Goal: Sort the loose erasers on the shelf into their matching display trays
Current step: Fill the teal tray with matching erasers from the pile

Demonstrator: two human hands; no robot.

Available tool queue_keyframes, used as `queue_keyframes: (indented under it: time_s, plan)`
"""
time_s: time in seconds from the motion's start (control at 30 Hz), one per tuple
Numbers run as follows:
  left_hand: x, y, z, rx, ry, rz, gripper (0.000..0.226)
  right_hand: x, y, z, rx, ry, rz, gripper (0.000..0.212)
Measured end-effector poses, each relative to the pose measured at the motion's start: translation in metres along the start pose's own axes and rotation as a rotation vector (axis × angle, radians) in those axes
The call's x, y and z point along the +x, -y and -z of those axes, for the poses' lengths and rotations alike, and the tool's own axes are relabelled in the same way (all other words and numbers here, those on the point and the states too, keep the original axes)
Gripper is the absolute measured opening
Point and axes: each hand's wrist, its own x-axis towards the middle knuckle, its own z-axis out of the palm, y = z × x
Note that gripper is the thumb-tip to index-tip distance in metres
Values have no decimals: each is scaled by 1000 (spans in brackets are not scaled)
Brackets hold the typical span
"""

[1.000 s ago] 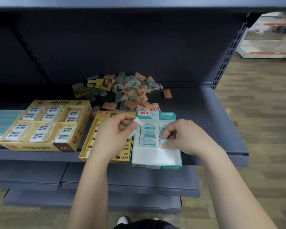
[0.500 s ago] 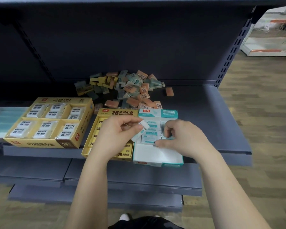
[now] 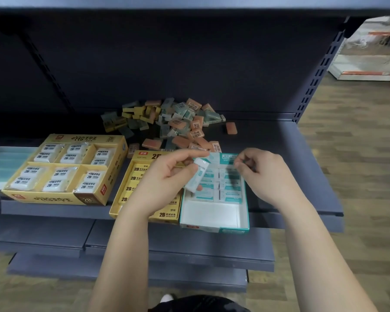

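A pile of loose erasers [image 3: 171,122], orange, teal and yellow, lies at the back of the dark shelf [image 3: 291,154]. My left hand [image 3: 162,183] holds a white and teal eraser [image 3: 197,176] tilted over the left edge of the teal display tray [image 3: 212,216]. Teal erasers [image 3: 221,188] fill the tray's back half; its front half is bare white. My right hand [image 3: 263,174] hovers over the tray's right side with curled fingers and nothing visibly in it. A yellow 2B tray [image 3: 131,188] sits partly under my left hand.
A larger yellow box [image 3: 61,197] of wrapped white erasers stands to the left, with a pale teal tray [image 3: 2,167] beyond it at the frame's edge. One orange eraser [image 3: 231,127] lies apart, right of the pile. Lower shelves and wooden floor lie below and right.
My right hand has lifted off the erasers in the teal tray and moved up and right. My left hand keeps the teal eraser, now tilted lower over the tray's left edge.
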Motion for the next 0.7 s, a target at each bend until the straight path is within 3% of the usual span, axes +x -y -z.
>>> queue_keyframes:
  time_s: [0.17,0.4,0.7]
  plan:
    - [2,-3,2,-87,11,-18,21,4,-3,-2,-3,-8,-20,11]
    - [6,-4,1,-451,-54,154,19,8,-5,0,-4,-14,-32,11]
    - [8,-4,3,-248,130,130,16,13,-14,-1,-43,-12,-61,10]
